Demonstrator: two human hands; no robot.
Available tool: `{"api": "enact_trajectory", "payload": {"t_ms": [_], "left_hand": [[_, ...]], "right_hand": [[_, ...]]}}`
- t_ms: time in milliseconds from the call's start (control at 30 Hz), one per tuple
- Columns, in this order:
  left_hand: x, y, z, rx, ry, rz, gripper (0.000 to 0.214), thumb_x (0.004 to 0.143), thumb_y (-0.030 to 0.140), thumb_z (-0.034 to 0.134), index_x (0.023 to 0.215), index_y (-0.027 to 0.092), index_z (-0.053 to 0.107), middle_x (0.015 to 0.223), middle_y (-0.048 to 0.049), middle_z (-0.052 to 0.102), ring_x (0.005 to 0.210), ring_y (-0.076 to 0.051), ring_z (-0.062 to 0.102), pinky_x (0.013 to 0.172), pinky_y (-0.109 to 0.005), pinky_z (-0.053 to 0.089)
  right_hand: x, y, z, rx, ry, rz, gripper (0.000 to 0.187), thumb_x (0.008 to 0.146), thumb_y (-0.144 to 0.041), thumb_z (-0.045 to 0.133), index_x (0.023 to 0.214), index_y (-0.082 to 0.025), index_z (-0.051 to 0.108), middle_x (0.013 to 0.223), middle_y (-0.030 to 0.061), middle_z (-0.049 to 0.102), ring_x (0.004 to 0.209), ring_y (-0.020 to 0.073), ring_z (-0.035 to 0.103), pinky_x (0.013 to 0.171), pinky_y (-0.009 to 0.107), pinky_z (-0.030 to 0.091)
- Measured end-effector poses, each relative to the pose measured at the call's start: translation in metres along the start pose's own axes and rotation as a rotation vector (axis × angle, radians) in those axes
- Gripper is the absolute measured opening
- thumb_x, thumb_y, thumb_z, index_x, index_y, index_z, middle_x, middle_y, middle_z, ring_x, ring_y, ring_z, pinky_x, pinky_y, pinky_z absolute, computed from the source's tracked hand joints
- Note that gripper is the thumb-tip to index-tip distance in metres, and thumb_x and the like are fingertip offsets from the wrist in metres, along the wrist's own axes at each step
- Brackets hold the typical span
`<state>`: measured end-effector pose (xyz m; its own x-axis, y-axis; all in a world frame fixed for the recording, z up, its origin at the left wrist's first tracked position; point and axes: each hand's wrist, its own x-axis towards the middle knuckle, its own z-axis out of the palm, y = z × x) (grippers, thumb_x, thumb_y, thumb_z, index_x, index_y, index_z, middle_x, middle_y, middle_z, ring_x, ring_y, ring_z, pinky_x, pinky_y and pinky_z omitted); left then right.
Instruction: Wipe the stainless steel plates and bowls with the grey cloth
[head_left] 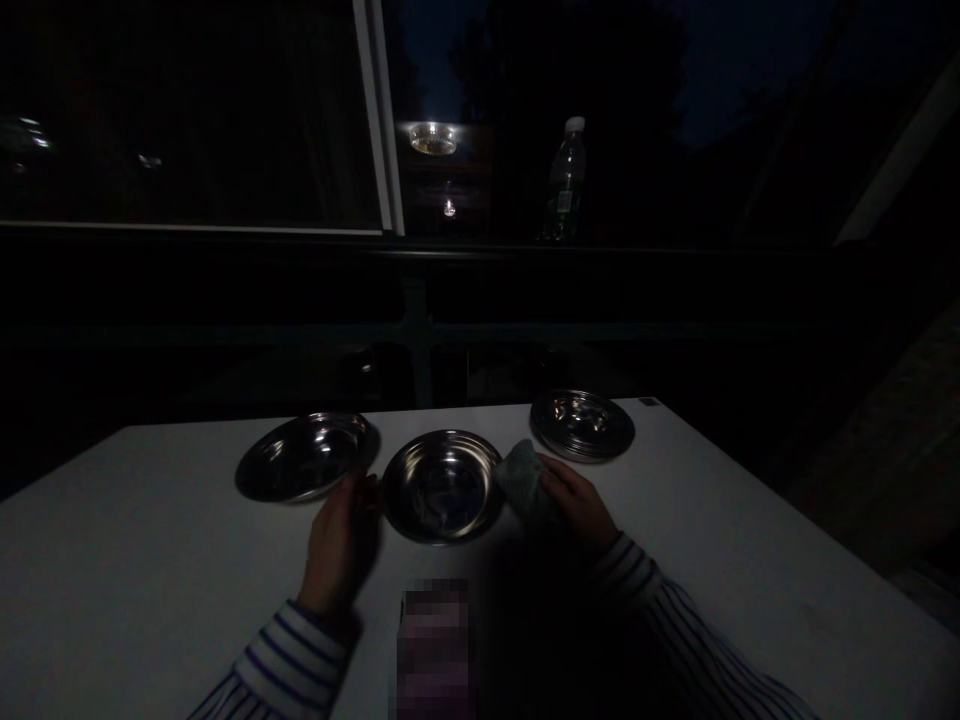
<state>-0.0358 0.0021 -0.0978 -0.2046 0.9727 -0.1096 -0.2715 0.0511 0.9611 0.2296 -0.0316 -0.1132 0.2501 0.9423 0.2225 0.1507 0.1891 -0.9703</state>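
Three shiny metal plates sit on a white table (150, 560) in dim light. My left hand (341, 545) rests at the left rim of the middle plate (442, 485), fingers curled against the edge. Pressed to that plate's right rim is a grey cloth (525, 475), bunched in my right hand (581, 505). A second plate (304, 457) lies just left of my left hand, tilted a little. The third plate (583, 424) lies beyond my right hand. Both sleeves are striped.
A plastic water bottle (566, 180) stands on a dark ledge behind the table. Dark windows with a white frame (379, 120) fill the background, with light reflections in the glass. The table's far edge runs just behind the plates.
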Motion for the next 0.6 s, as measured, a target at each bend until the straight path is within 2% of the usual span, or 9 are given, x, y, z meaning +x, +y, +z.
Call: {"api": "enact_trajectory", "payload": {"t_ms": [100, 167, 200, 267, 367, 400, 500, 600], "left_hand": [[-0.01, 0.013, 0.003, 0.171, 0.108, 0.249, 0.014, 0.079, 0.024, 0.054, 0.08, 0.02, 0.067, 0.084, -0.0039, 0.067, 0.075, -0.016, 0.06, 0.056, -0.019, 0.046], [-0.02, 0.022, 0.014, 0.268, 0.107, 0.295, 0.013, 0.076, 0.02, 0.057, 0.069, 0.019, 0.067, 0.07, -0.003, 0.066, 0.068, -0.017, 0.059, 0.058, -0.02, 0.046], [-0.025, 0.025, 0.023, 0.265, 0.041, 0.259, 0.012, 0.074, 0.019, 0.059, 0.066, 0.018, 0.067, 0.067, -0.0027, 0.066, 0.068, -0.017, 0.06, 0.06, -0.021, 0.046], [-0.034, 0.028, 0.043, 0.255, -0.175, 0.154, 0.006, 0.07, 0.022, 0.066, 0.07, 0.017, 0.07, 0.07, -0.0036, 0.068, 0.076, -0.02, 0.062, 0.068, -0.024, 0.047], [-0.041, 0.024, 0.073, 0.139, -0.45, 0.026, 0.026, 0.068, 0.03, 0.069, 0.091, 0.017, 0.07, 0.095, -0.0077, 0.069, 0.095, -0.022, 0.06, 0.08, -0.026, 0.045], [-0.041, 0.023, 0.082, 0.103, -0.506, 0.007, 0.031, 0.068, 0.031, 0.069, 0.096, 0.016, 0.068, 0.099, -0.0089, 0.068, 0.097, -0.022, 0.059, 0.082, -0.027, 0.044], [-0.037, 0.023, 0.102, 0.113, -0.536, 0.017, 0.037, 0.069, 0.03, 0.068, 0.103, 0.015, 0.065, 0.091, -0.0084, 0.07, 0.08, -0.02, 0.063, 0.07, -0.027, 0.047], [-0.031, 0.03, 0.11, 0.084, -0.579, 0.064, 0.025, 0.074, 0.026, 0.062, 0.096, 0.015, 0.067, 0.087, -0.0067, 0.07, 0.074, -0.018, 0.062, 0.065, -0.026, 0.047]], "right_hand": [[-0.003, -0.009, 0.001, 0.0, 0.015, -0.025, 0.041, 0.07, -0.042, 0.054, 0.102, -0.018, 0.063, 0.105, 0.0086, 0.066, 0.101, 0.0242, 0.059, 0.087, 0.038, 0.046], [-0.005, -0.018, 0.002, -0.033, 0.01, -0.062, 0.04, 0.072, -0.04, 0.054, 0.103, -0.018, 0.063, 0.105, 0.0083, 0.066, 0.101, 0.0238, 0.059, 0.087, 0.038, 0.047], [-0.007, -0.022, 0.003, -0.062, 0.007, -0.094, 0.038, 0.073, -0.038, 0.053, 0.104, -0.018, 0.063, 0.106, 0.0081, 0.066, 0.101, 0.0234, 0.059, 0.087, 0.037, 0.047], [-0.009, -0.03, 0.004, -0.152, -0.001, -0.195, 0.035, 0.076, -0.034, 0.051, 0.105, -0.019, 0.063, 0.109, 0.0078, 0.064, 0.104, 0.0222, 0.058, 0.09, 0.036, 0.045], [-0.01, -0.039, 0.008, -0.289, -0.042, -0.4, 0.033, 0.078, -0.026, 0.049, 0.107, -0.019, 0.063, 0.112, 0.0073, 0.062, 0.108, 0.0201, 0.055, 0.095, 0.034, 0.042], [-0.01, -0.041, 0.008, -0.316, -0.063, -0.456, 0.033, 0.078, -0.024, 0.049, 0.108, -0.019, 0.062, 0.113, 0.0073, 0.062, 0.108, 0.0195, 0.055, 0.096, 0.034, 0.041], [-0.008, -0.049, 0.009, -0.317, -0.122, -0.53, 0.035, 0.076, -0.021, 0.052, 0.11, -0.018, 0.06, 0.115, 0.0087, 0.06, 0.109, 0.0191, 0.054, 0.097, 0.034, 0.04], [-0.005, -0.062, 0.004, -0.281, -0.116, -0.468, 0.035, 0.073, -0.025, 0.057, 0.108, -0.017, 0.06, 0.113, 0.0094, 0.06, 0.106, 0.0198, 0.055, 0.093, 0.034, 0.043]]}}
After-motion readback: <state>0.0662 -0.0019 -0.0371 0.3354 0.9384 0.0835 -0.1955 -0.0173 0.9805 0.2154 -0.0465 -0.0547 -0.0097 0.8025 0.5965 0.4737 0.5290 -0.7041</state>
